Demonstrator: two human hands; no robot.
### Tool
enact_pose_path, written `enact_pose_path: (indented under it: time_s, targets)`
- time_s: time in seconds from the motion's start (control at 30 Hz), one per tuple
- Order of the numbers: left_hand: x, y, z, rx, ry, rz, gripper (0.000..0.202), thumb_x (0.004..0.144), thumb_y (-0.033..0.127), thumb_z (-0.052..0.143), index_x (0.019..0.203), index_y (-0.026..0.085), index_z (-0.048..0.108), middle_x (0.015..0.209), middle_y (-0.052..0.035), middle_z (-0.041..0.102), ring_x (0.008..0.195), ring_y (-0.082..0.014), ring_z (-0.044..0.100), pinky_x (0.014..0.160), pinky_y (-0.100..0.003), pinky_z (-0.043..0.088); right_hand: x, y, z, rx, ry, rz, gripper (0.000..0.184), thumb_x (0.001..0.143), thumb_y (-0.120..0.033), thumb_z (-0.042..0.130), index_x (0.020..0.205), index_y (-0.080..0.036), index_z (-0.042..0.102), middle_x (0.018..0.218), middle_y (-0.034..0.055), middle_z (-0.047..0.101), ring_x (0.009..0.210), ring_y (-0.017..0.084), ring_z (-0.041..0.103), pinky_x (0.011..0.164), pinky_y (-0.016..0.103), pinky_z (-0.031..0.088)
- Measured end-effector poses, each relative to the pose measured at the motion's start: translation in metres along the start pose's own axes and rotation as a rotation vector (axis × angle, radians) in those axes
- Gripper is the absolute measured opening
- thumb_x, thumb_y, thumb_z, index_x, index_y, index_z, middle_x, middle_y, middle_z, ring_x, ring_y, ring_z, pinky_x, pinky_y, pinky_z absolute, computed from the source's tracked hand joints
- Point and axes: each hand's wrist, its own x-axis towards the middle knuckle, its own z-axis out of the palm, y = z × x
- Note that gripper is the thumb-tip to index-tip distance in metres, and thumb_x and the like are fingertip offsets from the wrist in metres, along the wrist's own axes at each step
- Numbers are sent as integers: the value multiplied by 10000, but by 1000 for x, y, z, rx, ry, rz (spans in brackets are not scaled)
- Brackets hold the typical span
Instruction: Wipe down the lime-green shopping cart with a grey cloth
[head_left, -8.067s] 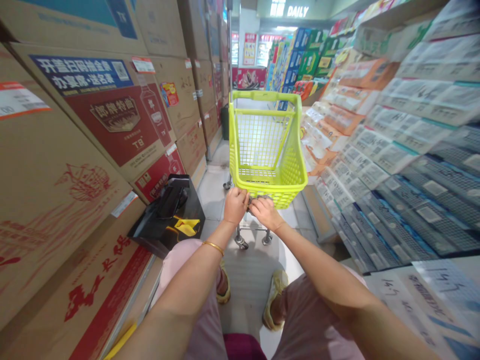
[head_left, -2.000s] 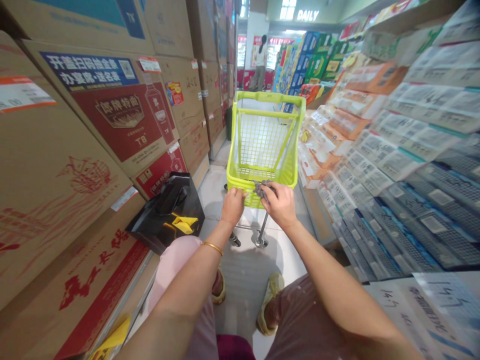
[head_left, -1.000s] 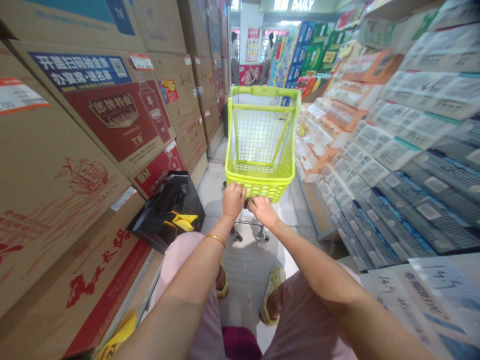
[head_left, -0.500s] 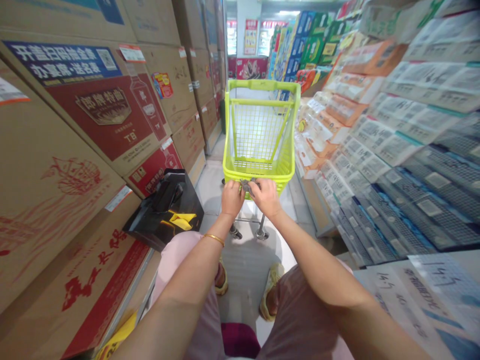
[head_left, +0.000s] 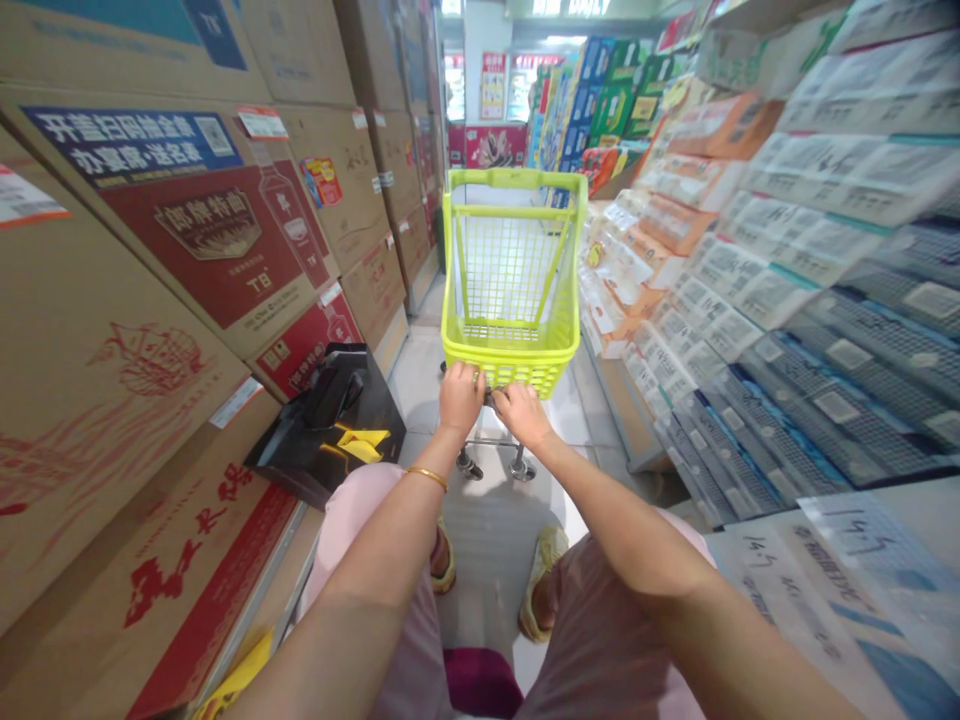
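Observation:
A small lime-green shopping cart [head_left: 510,352] stands in a narrow aisle right in front of me, its basket holding nothing. I am crouched, knees in pink trousers at the bottom of the view. My left hand [head_left: 460,395] is closed on the basket's near wall, a gold bangle on its wrist. Just to its right, my right hand [head_left: 519,412] is closed low against the same wall. A dark scrap of grey cloth [head_left: 490,397] shows between the two hands, under the right hand's fingers.
Stacked cardboard cartons [head_left: 187,230] wall the left side. A black box with a yellow label [head_left: 334,420] sits on the floor beside my left knee. Shelves of packaged goods [head_left: 750,300] line the right. The tiled aisle floor [head_left: 420,360] runs ahead past the cart.
Over the last second my right hand rose to the basket's near rim with the cloth and has come back down to the lower wall. My left hand kept its grip.

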Motion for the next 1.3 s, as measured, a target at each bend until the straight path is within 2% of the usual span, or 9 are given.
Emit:
enact_pose_path:
  time_s: [0.07,0.13,0.3,0.4,0.57,0.8,0.93,1.07,1.3]
  targets:
    - [0,0,-1,6,5,-7,143,862,231,466,814,166,584,819,-70,555,837,-195,540,771,-305,441,-3,-1,2,0,-26,-39,164,888,-229,472,873,-179,628,804,51,564,764,161,412,703,297,255]
    - [0,1,-2,15,1,-15,148,863,228,461,813,161,584,823,-75,555,841,-198,540,775,-308,438,0,0,0,-2,11,-69,164,890,-229,471,885,-180,626,825,52,579,769,158,418,705,297,256]
    - [0,3,-4,34,-48,-23,140,856,209,459,832,152,585,852,-87,558,867,-211,538,781,-317,432,20,9,-27,-9,277,-5,207,899,-267,449,1006,-201,614,938,68,587,853,168,442,777,313,283]
    - [0,4,-6,35,-61,-25,155,864,219,452,833,151,587,859,-91,558,872,-212,538,790,-318,429,29,17,-39,20,338,68,216,878,-281,475,1030,-209,611,977,85,564,903,185,440,800,329,297]
    - [1,3,-8,34,-79,-24,151,861,221,458,820,155,587,846,-91,558,868,-214,541,789,-318,427,27,16,-32,37,283,81,224,865,-293,491,1024,-200,618,938,86,557,876,192,427,779,329,298]
    - [2,0,-6,32,-56,-15,169,866,241,453,818,158,592,823,-81,557,854,-209,542,786,-317,428,-1,4,-2,-12,43,-60,206,890,-265,458,990,-176,615,882,77,577,859,192,414,788,335,280]
    - [1,1,-5,29,-44,-25,163,864,243,461,811,164,593,819,-75,555,849,-201,544,779,-308,428,-8,4,3,-18,3,-94,199,899,-232,438,970,-173,614,901,80,584,854,186,408,791,334,275]
    - [1,2,-4,29,-32,-32,155,861,237,464,813,163,591,829,-76,555,851,-201,540,785,-309,427,4,5,-3,-19,109,-67,220,907,-249,423,1004,-181,609,949,83,596,880,191,415,801,341,269]
    - [0,3,-5,16,-59,-41,133,853,212,460,821,160,579,851,-87,551,869,-209,534,796,-322,429,33,9,-32,-45,410,88,223,889,-296,453,1012,-197,610,961,89,575,923,197,428,822,353,276]
